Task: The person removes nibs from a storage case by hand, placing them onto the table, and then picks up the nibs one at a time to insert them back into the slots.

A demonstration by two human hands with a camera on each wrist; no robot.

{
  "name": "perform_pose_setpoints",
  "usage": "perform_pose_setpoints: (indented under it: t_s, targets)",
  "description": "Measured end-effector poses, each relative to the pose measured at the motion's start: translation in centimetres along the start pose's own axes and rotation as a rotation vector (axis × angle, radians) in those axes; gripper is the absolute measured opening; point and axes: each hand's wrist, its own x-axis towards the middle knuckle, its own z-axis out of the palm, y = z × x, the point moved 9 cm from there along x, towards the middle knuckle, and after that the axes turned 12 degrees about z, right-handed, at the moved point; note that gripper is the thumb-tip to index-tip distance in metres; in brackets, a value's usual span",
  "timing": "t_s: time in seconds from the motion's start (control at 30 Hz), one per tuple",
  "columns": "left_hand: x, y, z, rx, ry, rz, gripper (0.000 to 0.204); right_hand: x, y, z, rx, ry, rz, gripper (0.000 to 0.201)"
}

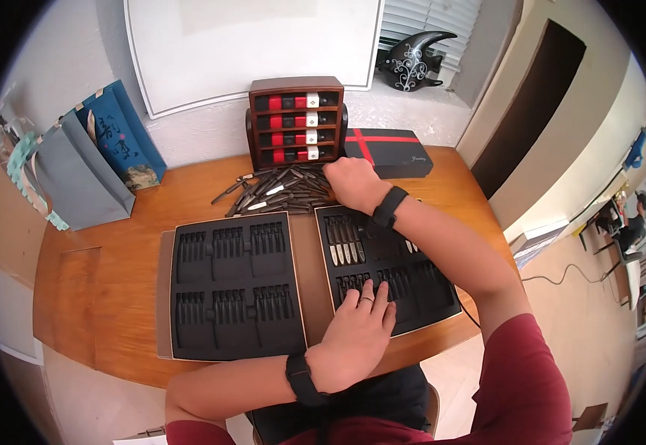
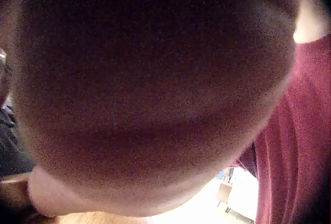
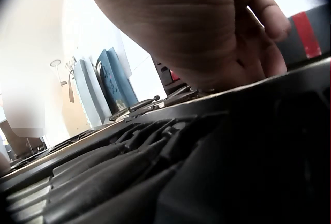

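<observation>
Head view: the left hand (image 1: 351, 334) lies over the right black tray (image 1: 418, 305), fingers extended, released; the right hand (image 1: 354, 182) bends beside the dark tool pile (image 1: 293, 199), grasp indiscernible.

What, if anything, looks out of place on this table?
The heap of slim dark pieces stands out: it lies jumbled in front of the wooden rack, pointing every which way, while silver-ended pieces in the right tray sit side by side. No spill shows.

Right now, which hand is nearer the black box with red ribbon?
Right. The right hand is just in front of the black box, by its left end; the left hand is farther, over the right-hand tray's near half.
</observation>
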Motion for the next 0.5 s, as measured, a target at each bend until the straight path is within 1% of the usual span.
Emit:
perform_pose_setpoints:
  t_s: [0.13, 0.2, 0.23, 0.27, 0.3, 0.33, 0.4, 0.43, 0.47, 0.5]
  targets:
    - [0.0, 0.0, 0.0, -0.004, 0.013, -0.012, 0.056, -0.2, 0.1, -1.1, 0.033, 0.021, 0.031, 0.010]
    - [0.0, 0.0, -0.2, -0.006, 0.007, -0.010, 0.056, -0.1, 1.0, -0.7, 0.036, -0.006, 0.072, 0.015]
    - [0.0, 0.0, -0.2, -0.007, 0.000, -0.009, 0.055, -0.6, 0.9, -1.5, 0.033, -0.006, 0.073, 0.015]
    - [0.0, 0.0, -0.3, -0.008, 0.002, -0.008, 0.055, -1.4, 0.9, -2.9, 0.077, -0.020, 0.116, 0.017]
    - [0.0, 0.0, -0.2, -0.010, 0.000, -0.012, 0.056, -2.0, 1.2, -3.6, 0.120, -0.033, 0.160, 0.020]
    - [0.0, 0.0, -0.2, -0.012, -0.003, -0.015, 0.056, -2.6, 1.6, -3.7, 0.117, -0.032, 0.163, 0.020]
    - [0.0, 0.0, -0.2, -0.015, -0.020, -0.015, 0.056, -3.9, 3.0, -4.6, 0.366, 0.016, 0.139, 0.015]
    - [0.0, 0.0, -0.1, -0.016, -0.039, -0.017, 0.057, -4.6, 3.4, -4.8, 0.491, -0.020, 0.107, 0.011]
    - [0.1, -0.1, -0.2, -0.017, -0.034, -0.010, 0.057, -5.5, 4.2, -5.0, 0.485, -0.018, 0.113, 0.011]
    - [0.1, -0.2, 0.0, -0.037, -0.047, -0.011, 0.057, -6.5, 4.9, -4.3, 0.716, -0.129, 0.117, 0.010]
